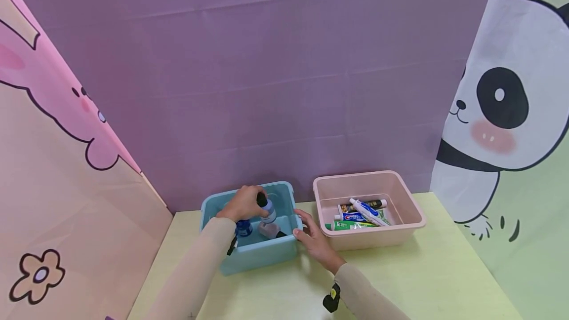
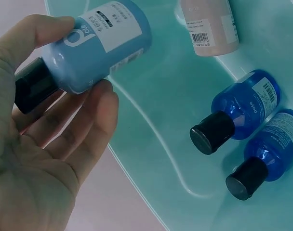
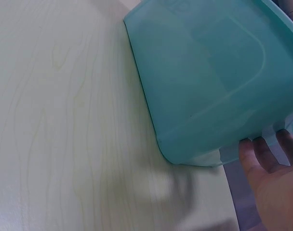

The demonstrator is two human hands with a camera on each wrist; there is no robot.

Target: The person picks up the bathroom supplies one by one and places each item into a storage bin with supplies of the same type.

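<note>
My left hand (image 1: 243,204) is over the teal plastic bin (image 1: 262,255), holding a light blue bottle (image 2: 100,45) with a black cap between thumb and fingers. Two dark blue bottles (image 2: 247,105) with black caps lie inside the bin in the left wrist view. A pale pink bottle (image 2: 211,30) lies beyond them. At the bin's right end my right hand (image 1: 317,242) grips the rim, its thumb at the front corner. The right wrist view shows that hand's fingers (image 3: 255,166) bent against the outer wall.
A pink bin (image 1: 369,237) stands right of the teal one, with several toothpaste tubes (image 1: 366,211) in it. Both bins are on a pale wood-grain table (image 1: 400,280). A purple panel (image 1: 266,88) closes off the back, and printed cartoon panels stand left and right.
</note>
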